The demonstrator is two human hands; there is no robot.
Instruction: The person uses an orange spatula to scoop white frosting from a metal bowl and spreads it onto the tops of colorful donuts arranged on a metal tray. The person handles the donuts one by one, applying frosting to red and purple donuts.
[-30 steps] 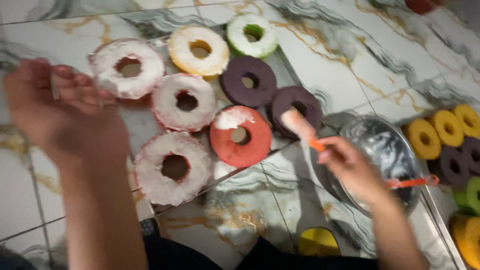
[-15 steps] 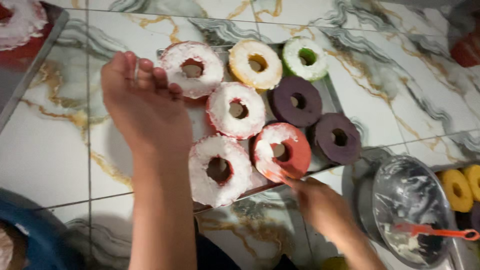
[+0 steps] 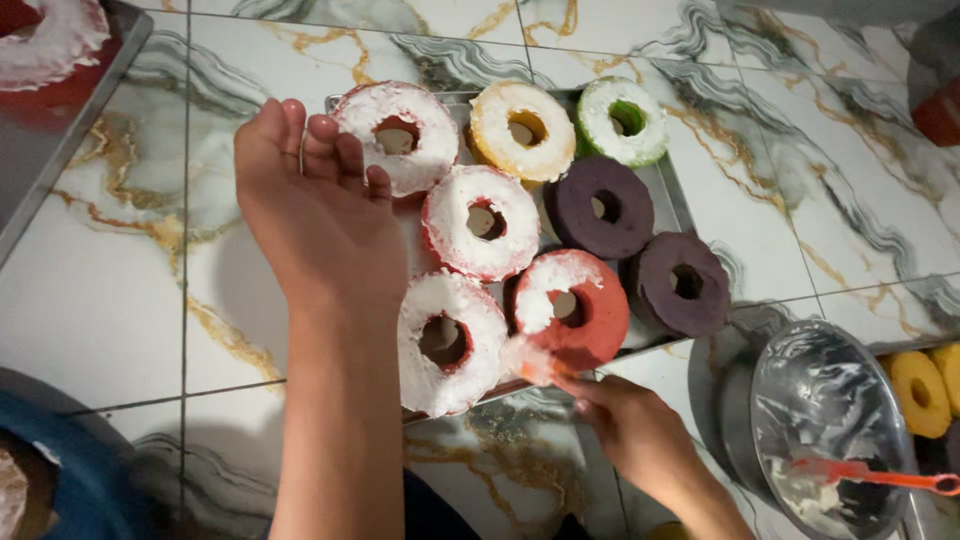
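My left hand (image 3: 315,215) lies flat on the left end of a metal tray (image 3: 672,190), holding nothing. Its fingertips touch a white-frosted ring cake (image 3: 398,135). My right hand (image 3: 635,435) grips a small brush (image 3: 527,360) with a cream-laden tip, pressed against the lower left edge of a red ring cake (image 3: 580,305) that is partly frosted. Two more fully frosted rings (image 3: 480,220) (image 3: 447,340) sit beside it. Two bare purple rings (image 3: 600,205) (image 3: 680,283), a frosted yellow ring (image 3: 522,130) and a frosted green ring (image 3: 622,120) fill the rest of the tray.
A steel bowl (image 3: 825,400) smeared with cream holds an orange spatula (image 3: 880,475) at lower right. Bare yellow rings (image 3: 918,390) lie beyond it. Another tray (image 3: 70,130) with a frosted red cake (image 3: 50,40) sits at upper left. The surface is marbled tile.
My right hand brought the brush from near the bowl down to the red ring's lower left edge. My left hand settled onto the tray's left end.
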